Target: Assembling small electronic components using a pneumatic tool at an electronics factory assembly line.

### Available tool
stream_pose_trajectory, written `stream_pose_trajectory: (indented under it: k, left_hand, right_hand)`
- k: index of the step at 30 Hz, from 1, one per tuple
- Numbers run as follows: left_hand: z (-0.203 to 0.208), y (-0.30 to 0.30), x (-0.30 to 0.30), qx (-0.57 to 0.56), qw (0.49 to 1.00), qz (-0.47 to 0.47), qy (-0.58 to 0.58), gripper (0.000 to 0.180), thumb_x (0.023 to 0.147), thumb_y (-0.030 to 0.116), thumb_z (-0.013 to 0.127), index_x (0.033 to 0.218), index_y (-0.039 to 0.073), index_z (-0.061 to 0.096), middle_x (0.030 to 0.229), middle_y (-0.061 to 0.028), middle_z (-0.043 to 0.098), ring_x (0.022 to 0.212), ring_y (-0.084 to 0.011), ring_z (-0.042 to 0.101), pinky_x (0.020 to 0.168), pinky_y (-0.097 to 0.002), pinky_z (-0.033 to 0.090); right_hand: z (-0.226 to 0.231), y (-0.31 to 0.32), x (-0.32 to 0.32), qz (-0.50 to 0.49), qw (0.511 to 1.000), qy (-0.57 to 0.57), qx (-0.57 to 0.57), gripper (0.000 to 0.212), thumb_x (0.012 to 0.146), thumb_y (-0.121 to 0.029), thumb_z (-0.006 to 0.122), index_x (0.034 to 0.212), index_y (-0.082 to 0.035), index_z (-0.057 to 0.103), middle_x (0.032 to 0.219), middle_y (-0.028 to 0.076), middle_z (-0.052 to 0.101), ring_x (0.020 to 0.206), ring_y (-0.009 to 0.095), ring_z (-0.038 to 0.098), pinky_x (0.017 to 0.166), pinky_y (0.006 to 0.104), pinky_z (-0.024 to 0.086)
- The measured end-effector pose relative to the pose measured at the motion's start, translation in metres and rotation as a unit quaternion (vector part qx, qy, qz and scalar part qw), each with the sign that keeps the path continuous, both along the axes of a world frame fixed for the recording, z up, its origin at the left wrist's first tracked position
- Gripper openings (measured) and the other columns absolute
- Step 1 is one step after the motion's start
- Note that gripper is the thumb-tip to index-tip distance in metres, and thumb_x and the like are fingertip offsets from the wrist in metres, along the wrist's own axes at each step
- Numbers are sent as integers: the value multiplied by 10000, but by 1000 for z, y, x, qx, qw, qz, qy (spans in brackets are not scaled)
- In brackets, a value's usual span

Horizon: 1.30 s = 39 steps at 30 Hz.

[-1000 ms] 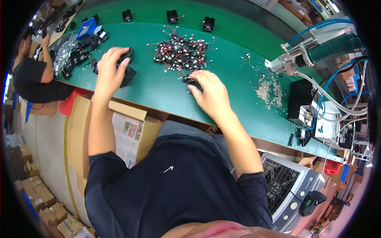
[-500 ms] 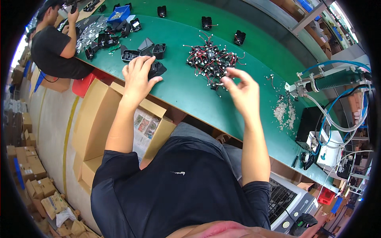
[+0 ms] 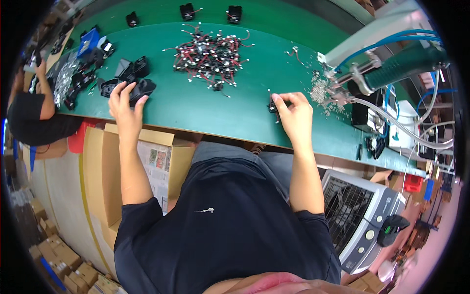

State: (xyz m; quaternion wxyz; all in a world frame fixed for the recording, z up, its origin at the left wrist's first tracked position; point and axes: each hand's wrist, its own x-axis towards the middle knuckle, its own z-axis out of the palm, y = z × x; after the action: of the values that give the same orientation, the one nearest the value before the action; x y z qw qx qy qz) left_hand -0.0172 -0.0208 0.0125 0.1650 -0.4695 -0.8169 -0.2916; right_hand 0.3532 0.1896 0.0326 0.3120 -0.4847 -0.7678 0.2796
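Note:
My left hand (image 3: 126, 107) is at the left of the green bench, its thumb and fingers curved around a black plastic housing (image 3: 143, 89). More black housings (image 3: 131, 71) lie just beyond it, and the fingers partly hide the held one. Nearer the front edge on the right, my right hand (image 3: 296, 115) pinches a small black part with short wires (image 3: 272, 106). Most of that part's detail is too small to make out. Between the hands and farther back lies a tangled heap of small black parts with red and black wires (image 3: 208, 56).
Small metal pieces (image 3: 320, 90) are scattered at the right beside a green tool on a stand (image 3: 399, 66) with blue hoses. Several black units (image 3: 234, 14) line the far side. Below the bench's left edge stands an open cardboard box (image 3: 104, 171). A co-worker (image 3: 32, 110) works at far left.
My view has turned, so the bench things appear farther left. My right hand has come away from the wire heap, rightward, with a small wired part. The left hand stays at the housings.

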Motion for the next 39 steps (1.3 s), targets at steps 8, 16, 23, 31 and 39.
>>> stream_pose_trajectory:
  k: [8, 16, 23, 31, 39]
  left_hand:
    - [25, -6, 31, 224, 936, -147, -227, 475, 959, 117, 720, 1388, 9, 549, 1350, -129, 583, 1229, -228, 570, 1071, -372, 444]
    - [26, 55, 155, 147, 654, -421, -611, 685, 993, 402, 696, 1479, -8, 441, 1270, -140, 608, 1147, -217, 622, 1026, -366, 476]
    - [40, 114, 167, 141, 531, -384, -742, 625, 1023, 431, 645, 1464, 21, 477, 1261, -122, 610, 1130, -223, 655, 884, -371, 586]
    - [32, 188, 165, -204, 597, -548, -549, 445, 1113, 414, 469, 1354, 44, 531, 1178, -86, 658, 1015, -122, 611, 850, -303, 523]
    - [16, 180, 166, -247, 573, -561, -544, 473, 1087, 394, 544, 1397, 39, 497, 1293, -97, 629, 1211, -162, 577, 1047, -338, 457]
  right_hand:
    - [-1, -26, 31, 46, 994, 22, 98, 125, 940, -13, 654, 1055, -2, 703, 1035, 182, 687, 940, 362, 692, 807, 397, 570]
    - [5, -48, 6, -1, 967, -62, 249, 279, 799, -84, 828, 1035, -42, 685, 1060, 99, 672, 896, 306, 646, 776, 400, 551]
    - [-15, -41, 3, -14, 969, -81, 235, 328, 744, -158, 881, 971, -46, 671, 969, 82, 625, 869, 297, 619, 745, 410, 536]
    - [-11, -46, 7, 12, 981, -66, 182, 202, 792, -78, 821, 970, -58, 730, 1012, 85, 609, 896, 283, 597, 762, 412, 519]
    - [-7, -59, 32, 19, 994, -27, 106, 214, 827, -28, 760, 1034, -79, 773, 1044, 87, 604, 900, 283, 574, 767, 401, 511]
